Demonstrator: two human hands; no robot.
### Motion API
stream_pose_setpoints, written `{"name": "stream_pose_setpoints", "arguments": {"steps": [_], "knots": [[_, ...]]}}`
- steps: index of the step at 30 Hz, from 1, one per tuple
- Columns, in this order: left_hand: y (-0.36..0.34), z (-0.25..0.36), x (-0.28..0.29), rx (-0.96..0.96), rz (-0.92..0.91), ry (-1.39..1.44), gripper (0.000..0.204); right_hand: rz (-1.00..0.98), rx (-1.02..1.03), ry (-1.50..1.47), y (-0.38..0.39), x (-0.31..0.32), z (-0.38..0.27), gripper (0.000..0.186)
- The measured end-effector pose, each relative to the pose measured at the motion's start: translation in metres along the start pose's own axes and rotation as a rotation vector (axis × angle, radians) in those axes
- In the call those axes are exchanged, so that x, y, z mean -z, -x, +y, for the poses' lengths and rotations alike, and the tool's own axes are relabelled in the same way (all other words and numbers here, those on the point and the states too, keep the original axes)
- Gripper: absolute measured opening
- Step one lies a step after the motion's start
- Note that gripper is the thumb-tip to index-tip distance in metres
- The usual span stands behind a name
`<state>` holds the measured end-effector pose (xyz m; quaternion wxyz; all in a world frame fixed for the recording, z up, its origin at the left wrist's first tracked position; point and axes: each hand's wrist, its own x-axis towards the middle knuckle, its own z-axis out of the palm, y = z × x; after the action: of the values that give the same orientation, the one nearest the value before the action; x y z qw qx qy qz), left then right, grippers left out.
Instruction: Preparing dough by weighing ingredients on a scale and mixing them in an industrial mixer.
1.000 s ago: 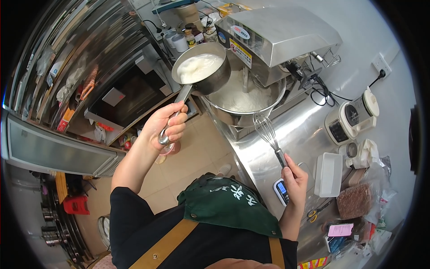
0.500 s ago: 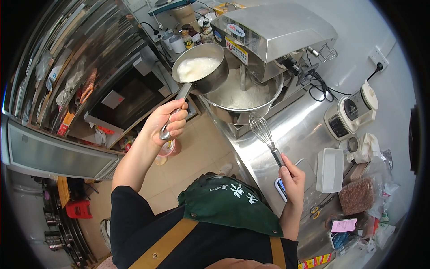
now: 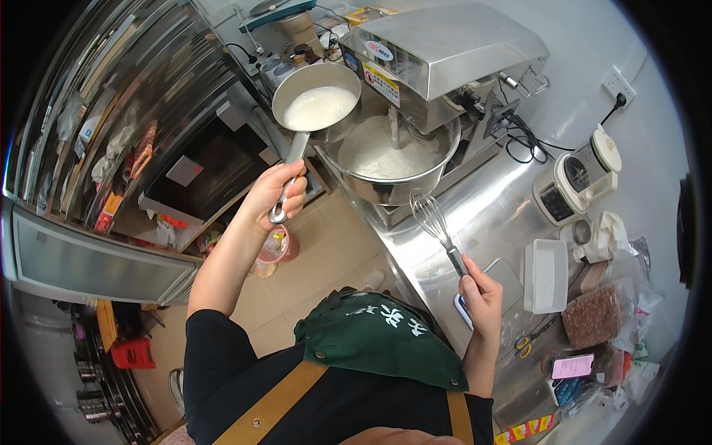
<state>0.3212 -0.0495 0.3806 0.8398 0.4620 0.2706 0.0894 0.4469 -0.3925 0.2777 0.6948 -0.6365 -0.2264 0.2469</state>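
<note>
Holding one thing each, the two bare hands are both closed. The left hand (image 3: 280,191) has its fingers wrapped around the metal handle of one saucepan (image 3: 294,93), which is raised with its opening facing the camera; one pool of white liquid (image 3: 320,108) lies inside. The right hand (image 3: 482,297) is curled around the dark handle of one wire whisk (image 3: 448,245), its wires pointing up and away from the person, near the mixing bowl.

One steel mixer (image 3: 452,55) stands at the far end of the metal surface (image 3: 430,274), with one mixing bowl (image 3: 391,193) under its head. A single metal shaft reaches down into the bowl's whitish contents (image 3: 386,157). The saucepan is at the bowl's left; whether the two touch, I cannot tell.

Right of the whisk, the surface carries one white rectangular container (image 3: 545,276), one cream-coloured appliance (image 3: 567,194) with a handle, one pair of scissors (image 3: 528,343) with two finger loops, one brown block (image 3: 591,317) in clear plastic and one phone (image 3: 572,366) with a pink lit screen. One device with a blue display (image 3: 464,311) is partly hidden by the right hand. Two tan straps run from one green apron (image 3: 378,337).
</note>
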Motion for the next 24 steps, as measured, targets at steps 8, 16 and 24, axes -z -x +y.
{"name": "stream_pose_setpoints", "arguments": {"steps": [8,16,24], "knots": [[-0.005,-0.005,0.001,-0.121,0.098,-0.397,0.021,0.008,0.014,0.016,0.004,0.005,0.004,0.035],[-0.01,0.002,-0.007,-0.1,0.146,-0.461,0.02,0.015,0.022,0.004,0.006,0.007,0.007,0.034],[-0.007,0.014,-0.007,-0.132,0.191,-0.707,0.015,0.02,-0.015,-0.029,0.01,0.013,0.009,0.035]]}}
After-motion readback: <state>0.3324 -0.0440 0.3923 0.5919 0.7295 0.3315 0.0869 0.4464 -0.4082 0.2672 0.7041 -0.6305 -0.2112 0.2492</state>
